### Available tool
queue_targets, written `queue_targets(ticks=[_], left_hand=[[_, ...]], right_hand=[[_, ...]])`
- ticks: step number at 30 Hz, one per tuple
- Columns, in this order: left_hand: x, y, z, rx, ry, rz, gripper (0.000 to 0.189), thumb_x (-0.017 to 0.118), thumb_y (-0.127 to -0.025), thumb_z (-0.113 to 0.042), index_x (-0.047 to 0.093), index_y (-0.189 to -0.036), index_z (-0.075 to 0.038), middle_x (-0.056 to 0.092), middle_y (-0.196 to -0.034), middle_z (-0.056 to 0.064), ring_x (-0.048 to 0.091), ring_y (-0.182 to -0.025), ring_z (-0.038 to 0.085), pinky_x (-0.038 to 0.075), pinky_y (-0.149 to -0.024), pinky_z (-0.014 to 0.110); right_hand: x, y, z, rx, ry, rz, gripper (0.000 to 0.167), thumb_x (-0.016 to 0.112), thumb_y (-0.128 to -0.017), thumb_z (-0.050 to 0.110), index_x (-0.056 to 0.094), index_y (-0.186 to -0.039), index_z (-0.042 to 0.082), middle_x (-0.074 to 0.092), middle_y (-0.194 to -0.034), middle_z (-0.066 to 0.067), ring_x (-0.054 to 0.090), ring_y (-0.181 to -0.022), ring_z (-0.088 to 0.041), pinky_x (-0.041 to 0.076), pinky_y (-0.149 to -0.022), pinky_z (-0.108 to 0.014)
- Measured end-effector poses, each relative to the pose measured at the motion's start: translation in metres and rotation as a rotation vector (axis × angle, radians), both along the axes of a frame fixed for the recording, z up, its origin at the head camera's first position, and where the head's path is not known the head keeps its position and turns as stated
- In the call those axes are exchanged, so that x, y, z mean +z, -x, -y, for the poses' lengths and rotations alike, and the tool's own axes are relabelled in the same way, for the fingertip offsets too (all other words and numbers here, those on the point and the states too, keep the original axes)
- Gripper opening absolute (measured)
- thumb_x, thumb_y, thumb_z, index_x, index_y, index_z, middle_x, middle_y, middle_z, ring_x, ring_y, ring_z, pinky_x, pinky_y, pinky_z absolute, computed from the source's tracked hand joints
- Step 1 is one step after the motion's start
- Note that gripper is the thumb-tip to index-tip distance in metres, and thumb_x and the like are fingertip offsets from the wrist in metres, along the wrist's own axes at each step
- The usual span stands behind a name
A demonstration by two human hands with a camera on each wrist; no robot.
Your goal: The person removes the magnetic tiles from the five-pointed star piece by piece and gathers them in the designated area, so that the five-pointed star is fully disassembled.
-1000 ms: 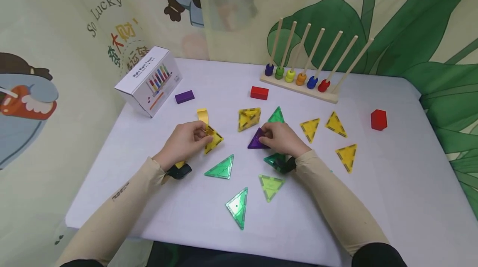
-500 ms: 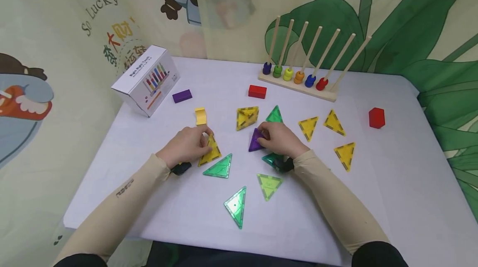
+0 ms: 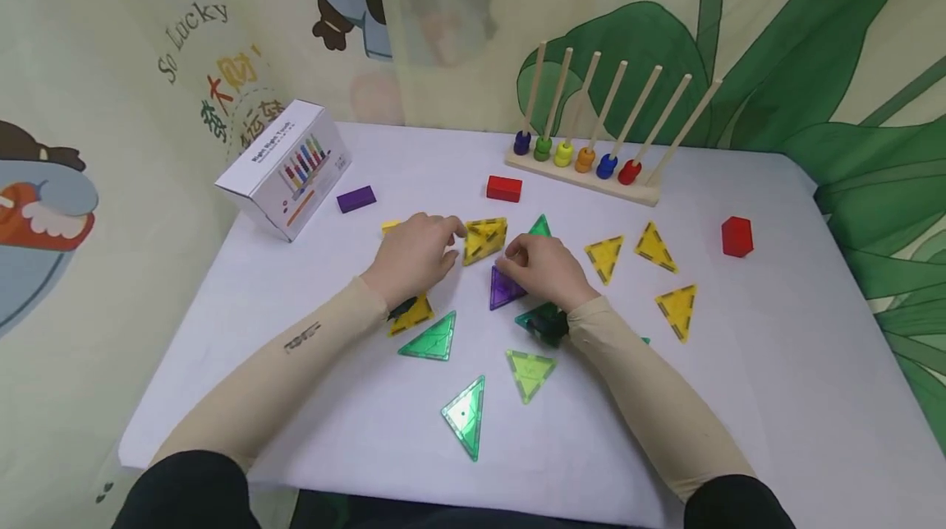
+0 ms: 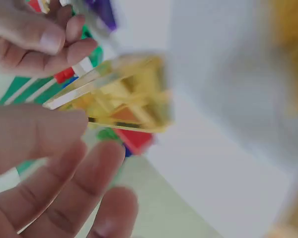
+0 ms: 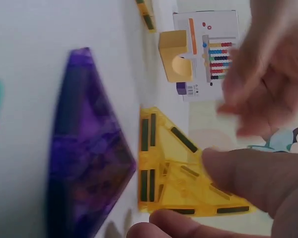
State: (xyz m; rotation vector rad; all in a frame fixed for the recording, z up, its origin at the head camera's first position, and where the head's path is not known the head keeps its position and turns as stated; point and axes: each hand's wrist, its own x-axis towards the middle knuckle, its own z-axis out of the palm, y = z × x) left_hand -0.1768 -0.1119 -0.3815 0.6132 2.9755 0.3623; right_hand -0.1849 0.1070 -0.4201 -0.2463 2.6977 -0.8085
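Note:
My left hand [image 3: 415,258] hovers just left of a small yellow pyramid of magnetic tiles [image 3: 484,243], its thumb and fingers spread with nothing between them. In the left wrist view the thumb overlaps the pyramid's near corner; whether it touches I cannot tell. To the pyramid's right is my right hand [image 3: 550,270], fingers loosely bent and apart, holding nothing. Beside its fingertips stands or lies a purple triangular tile [image 3: 506,289], large in the right wrist view. A yellow triangular tile [image 3: 415,314] lies partly hidden under my left wrist. A green tile [image 3: 541,227] shows behind my right hand.
Green triangular tiles [image 3: 432,338] and a lime tile [image 3: 530,373] lie nearer me. Several yellow triangles [image 3: 654,248] are at right. Red blocks [image 3: 504,188], a purple block [image 3: 356,199], a printed box [image 3: 288,172] and a peg stand [image 3: 584,176] with beads occupy the back.
My left hand has left the yellow triangular tile and moved right and away from me, up to the pyramid. My right hand has let go of the purple tile.

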Motion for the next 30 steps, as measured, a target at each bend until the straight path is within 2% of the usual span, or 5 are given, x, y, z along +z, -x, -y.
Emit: queue_targets(ticks=[3, 6, 15, 22, 30], left_hand=[[-0.003, 0.023, -0.020, -0.038, 0.077, -0.063, 0.035, 0.070, -0.096, -0.017, 0.069, -0.131, -0.013, 0.076, -0.119, 0.008, 0.068, -0.102, 0.029, 0.061, -0.083, 0.041], [-0.010, 0.038, -0.028, -0.041, 0.126, -0.008, 0.038, 0.073, -0.096, -0.022, 0.069, -0.132, -0.014, 0.076, -0.122, 0.008, 0.069, -0.105, 0.029, 0.061, -0.087, 0.043], [-0.021, 0.058, -0.018, -0.050, 0.080, 0.131, 0.030, 0.078, -0.091, -0.028, 0.076, -0.115, -0.011, 0.077, -0.095, 0.003, 0.065, -0.085, 0.021, 0.057, -0.074, 0.037], [-0.021, 0.054, -0.001, 0.007, 0.033, 0.203, 0.033, 0.083, -0.086, -0.030, 0.076, -0.112, -0.009, 0.068, -0.083, 0.002, 0.057, -0.079, 0.020, 0.045, -0.064, 0.031], [-0.024, 0.048, 0.009, 0.019, 0.001, 0.222, 0.038, 0.084, -0.087, -0.029, 0.076, -0.117, -0.008, 0.070, -0.087, 0.002, 0.058, -0.082, 0.021, 0.048, -0.072, 0.034]], right_hand=[[-0.002, 0.003, 0.008, -0.045, -0.009, -0.033, 0.051, 0.065, -0.096, 0.058, 0.075, -0.113, 0.011, 0.074, -0.090, -0.004, 0.063, -0.082, -0.022, 0.051, -0.071, -0.032], [-0.006, 0.004, 0.018, -0.061, -0.022, -0.047, 0.059, 0.063, -0.094, 0.066, 0.078, -0.108, 0.010, 0.078, -0.090, -0.004, 0.066, -0.082, -0.022, 0.054, -0.070, -0.034], [-0.005, 0.016, 0.022, -0.105, 0.032, -0.046, 0.044, 0.073, -0.093, 0.054, 0.080, -0.106, 0.012, 0.078, -0.094, -0.002, 0.067, -0.084, -0.019, 0.056, -0.077, -0.035], [-0.001, 0.021, 0.022, -0.063, 0.094, -0.027, 0.021, 0.068, -0.097, 0.027, 0.077, -0.100, 0.008, 0.066, -0.074, -0.001, 0.055, -0.065, -0.015, 0.043, -0.059, -0.024], [0.002, 0.029, 0.012, -0.094, 0.139, -0.004, 0.027, 0.057, -0.100, 0.024, 0.067, -0.117, 0.004, 0.073, -0.094, -0.011, 0.061, -0.073, -0.020, 0.050, -0.061, -0.024]])
